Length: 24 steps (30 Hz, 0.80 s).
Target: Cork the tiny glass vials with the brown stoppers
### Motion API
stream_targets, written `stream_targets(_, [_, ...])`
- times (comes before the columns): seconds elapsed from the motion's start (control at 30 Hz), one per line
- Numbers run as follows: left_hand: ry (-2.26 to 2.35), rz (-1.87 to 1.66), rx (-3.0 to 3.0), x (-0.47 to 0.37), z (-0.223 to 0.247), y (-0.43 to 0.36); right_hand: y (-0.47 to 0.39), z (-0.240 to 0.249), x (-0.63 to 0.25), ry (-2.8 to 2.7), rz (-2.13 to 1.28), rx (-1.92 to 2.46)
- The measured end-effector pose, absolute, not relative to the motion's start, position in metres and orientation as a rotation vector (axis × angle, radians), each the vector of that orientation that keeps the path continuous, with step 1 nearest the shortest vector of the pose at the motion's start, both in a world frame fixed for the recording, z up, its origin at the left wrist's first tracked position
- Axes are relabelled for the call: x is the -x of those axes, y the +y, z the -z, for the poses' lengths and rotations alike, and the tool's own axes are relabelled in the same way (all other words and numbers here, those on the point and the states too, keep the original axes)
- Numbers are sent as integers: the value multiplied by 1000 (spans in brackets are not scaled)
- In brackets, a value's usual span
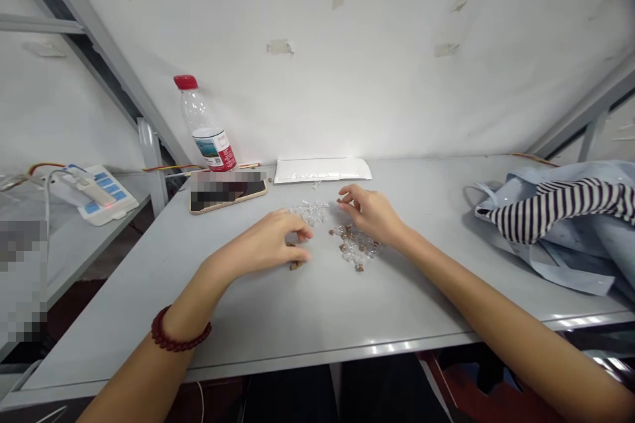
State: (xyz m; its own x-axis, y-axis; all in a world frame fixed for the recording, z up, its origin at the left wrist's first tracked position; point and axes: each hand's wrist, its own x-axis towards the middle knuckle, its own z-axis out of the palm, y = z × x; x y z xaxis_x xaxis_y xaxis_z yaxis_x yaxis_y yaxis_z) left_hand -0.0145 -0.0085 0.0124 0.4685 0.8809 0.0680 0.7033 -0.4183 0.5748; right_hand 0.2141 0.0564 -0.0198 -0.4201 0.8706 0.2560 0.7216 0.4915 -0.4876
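Note:
My left hand (270, 241) hovers low over the grey table, thumb and fingers apart, beside a few small brown pieces (296, 266) partly hidden under it. My right hand (370, 210) pinches a small brown piece (340, 201) between thumb and fingertips. Under and in front of that wrist lies a pile of clear pieces with brown ends (358, 251). Between the hands, a little farther back, sits a heap of small clear pieces (311, 211).
A white packet (322, 170) lies by the wall. At the back left are a red-capped bottle (211, 139) and a phone (228, 195). A power strip (102, 193) sits far left. Blue and striped cloth (555, 218) covers the table's right end.

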Motion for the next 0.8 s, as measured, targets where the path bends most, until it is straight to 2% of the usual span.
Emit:
stream_targets(0.2, [1258,-306,-2220,13,-8,-7,59,23,-211,-2422,-275,1283])
stream_targets(0.43, [1262,-424,-2170,10,-4,-8,58,29,-202,-2517,-229,964])
stream_targets(0.8, [1356,-570,-2285,2,-1,-7,52,25,-194,-2577,-309,1153])
